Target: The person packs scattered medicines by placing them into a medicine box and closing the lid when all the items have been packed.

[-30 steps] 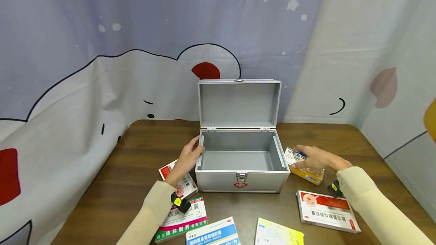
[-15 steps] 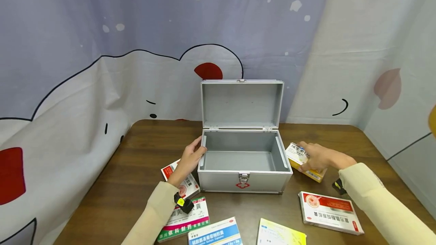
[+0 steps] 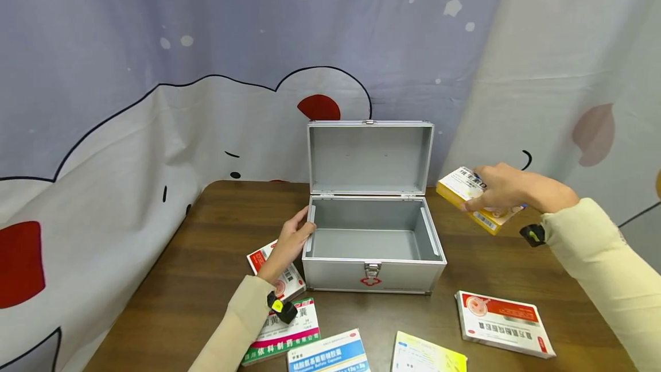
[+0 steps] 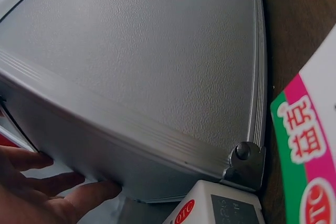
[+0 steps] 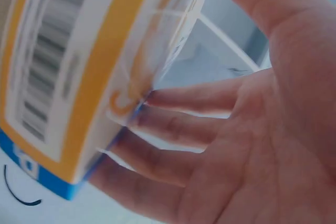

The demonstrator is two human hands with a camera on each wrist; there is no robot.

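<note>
A silver metal first-aid box stands with its lid up and its inside bare. My left hand holds its left wall, the thumb at the rim and the fingertips against the outer side in the left wrist view. Off the table at the right, my right hand grips a yellow and white medicine box, tilted, between thumb and fingers. In the right wrist view, the barcode end of this medicine box shows close up.
Around the first-aid box lie several flat medicine boxes: a red-white one at right, a yellow one and a blue-white one in front, a green-white one and another red-white one at left. A patterned curtain hangs behind.
My right hand has closed round the yellow and white medicine box and lifted it up off the table, slightly rightward. My left hand keeps its place on the first-aid box.
</note>
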